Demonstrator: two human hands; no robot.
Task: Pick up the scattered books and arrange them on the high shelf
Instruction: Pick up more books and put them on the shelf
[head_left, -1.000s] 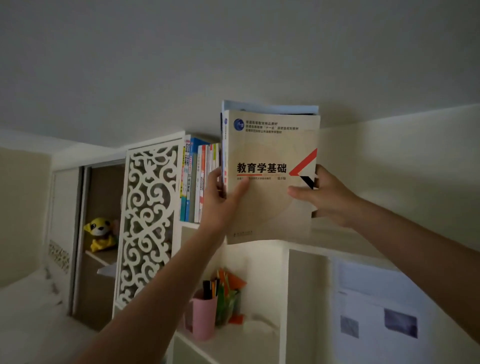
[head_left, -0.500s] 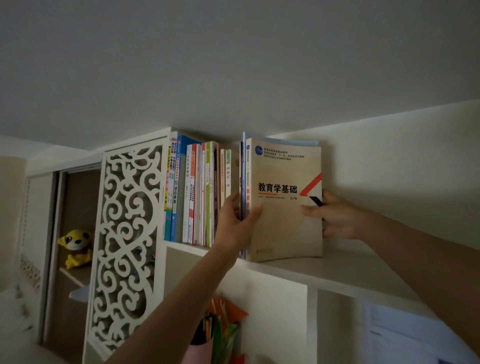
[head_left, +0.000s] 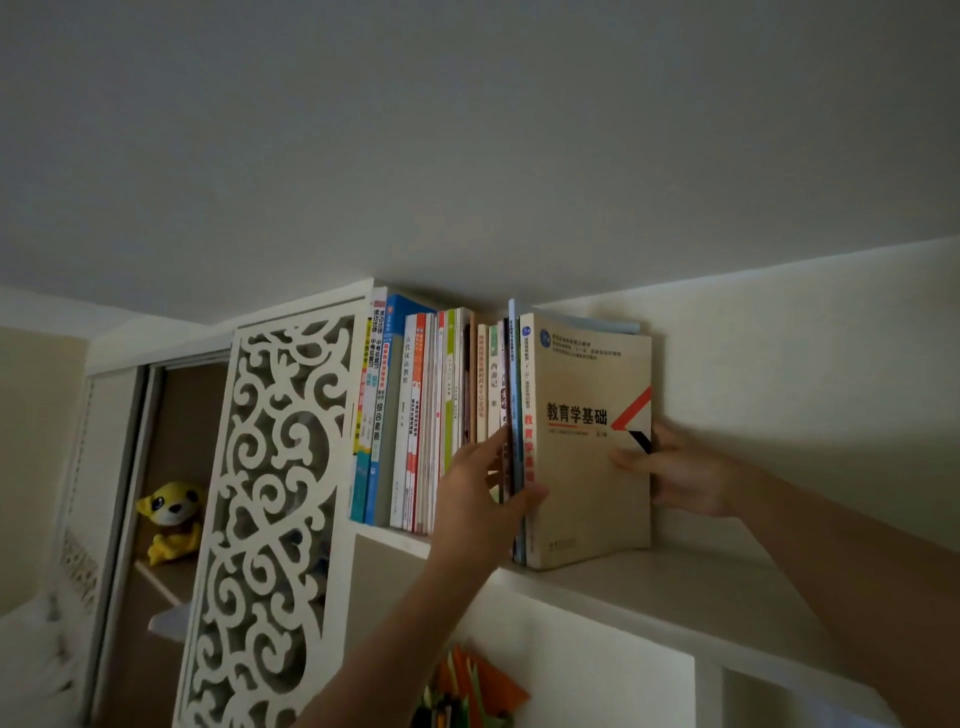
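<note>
- While both arms reach up in the head view, a tan book (head_left: 592, 467) stands upright on the high shelf (head_left: 675, 587), at the right end of a row of books (head_left: 426, 415).
- Its cover reads 教育学基础 in dark characters, with a red and black arrow shape at the right edge; the smaller print above is too fine to read.
- A thin blue book (head_left: 514, 405) stands pressed against its left side.
- The left hand (head_left: 483, 499) curls round the spines of these books, thumb on the tan cover.
- The right hand (head_left: 680, 467) grips the tan book's right edge, thumb on the front and fingers behind.
- One spine in the row reads 西游记; another reads 古代汉语教程.
- A white carved panel (head_left: 275, 509) stands left of the row.
- A yellow plush toy (head_left: 171, 519) sits in the cupboard further left.
</note>
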